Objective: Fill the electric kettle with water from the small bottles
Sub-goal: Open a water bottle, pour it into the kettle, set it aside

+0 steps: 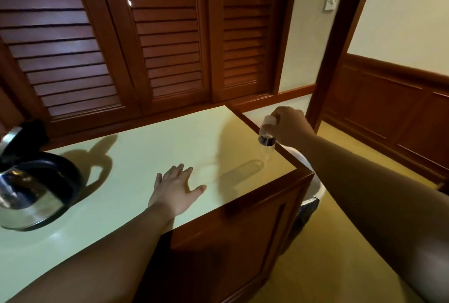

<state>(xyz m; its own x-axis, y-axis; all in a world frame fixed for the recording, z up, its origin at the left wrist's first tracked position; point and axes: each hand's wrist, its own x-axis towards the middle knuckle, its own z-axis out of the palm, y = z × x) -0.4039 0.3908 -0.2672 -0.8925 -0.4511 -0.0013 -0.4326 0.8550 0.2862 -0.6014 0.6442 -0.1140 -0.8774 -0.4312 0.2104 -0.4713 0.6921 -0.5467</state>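
The right hand [289,125] reaches out over the far right corner of the counter [150,147] and pinches the white-capped top of one small clear bottle [267,143], fingers curled round the cap from above. The bottle hangs or stands upright right at the counter's right edge; I can't tell whether its base touches the surface. It has a dark band round the neck, and its body is so clear that the level of any water inside is hard to make out.

The left hand [176,187] lies flat on the pale counter top near the front edge, fingers straight and slightly spread, thumb out to the side, holding nothing. It is well apart from the bottle, which sits off to its right and farther back.

The electric kettle [36,186] stands at the left end of the counter, well away from both hands. Its lid is tipped up and open, its shiny steel body is partly cut off by the left edge of the view, and the inside is too dark to read.

By count: one bottle, one kettle, two hands. Below the right forearm, beside the wooden cabinet [238,242], a white rounded object [313,181] shows, mostly hidden. Louvred wooden doors [145,35] stand behind the counter.
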